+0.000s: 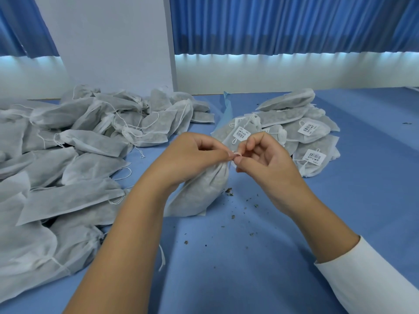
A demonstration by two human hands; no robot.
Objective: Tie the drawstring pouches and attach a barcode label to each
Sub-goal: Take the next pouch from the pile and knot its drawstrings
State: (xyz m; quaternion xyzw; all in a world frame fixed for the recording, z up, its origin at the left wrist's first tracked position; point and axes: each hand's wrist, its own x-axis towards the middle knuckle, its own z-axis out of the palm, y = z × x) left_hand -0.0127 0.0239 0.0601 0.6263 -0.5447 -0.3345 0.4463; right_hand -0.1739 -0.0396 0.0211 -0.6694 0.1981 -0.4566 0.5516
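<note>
A filled white drawstring pouch [199, 191] stands on the blue table [249, 257] at the centre, its gathered neck raised between my hands. My left hand [192, 155] pinches the white drawstring [237, 154] at the neck from the left. My right hand [263, 157] pinches the same string from the right, fingertips almost touching the left hand's. A barcode label [241, 133] shows just behind my fingers, on a pouch lying in the right-hand pile.
A large heap of unlabelled pouches [68, 155] covers the table's left side. A smaller pile of tied, labelled pouches [301, 130] lies at the right rear. Dark crumbs [233, 216] are scattered on the table near the pouch. A white pillar [113, 41] and blue curtains stand behind.
</note>
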